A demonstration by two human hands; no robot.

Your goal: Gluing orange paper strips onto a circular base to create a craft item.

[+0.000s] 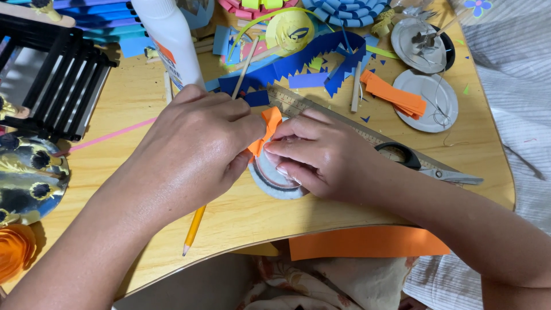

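Fingers of both hands pinch the folded orange paper strip [268, 131] — left hand [192, 152] gripping its left side, right hand [321, 155] its right — holding it upright over the round grey disc [275, 183] on the wooden table [241, 218], long axis roughly vertical.

The table [143, 97] is pale wood with a smooth, faintly satin finish. On it the orange strip [270, 129] pinched at the grey disc [275, 183] looks like matt paper, as does the blue jagged band [298, 63] farther off. The scissors [442, 172] show dull metal blades and black plastic handles. The white glue bottle [169, 34] is glossy plastic; the pencil [194, 229] is painted yellow wood.
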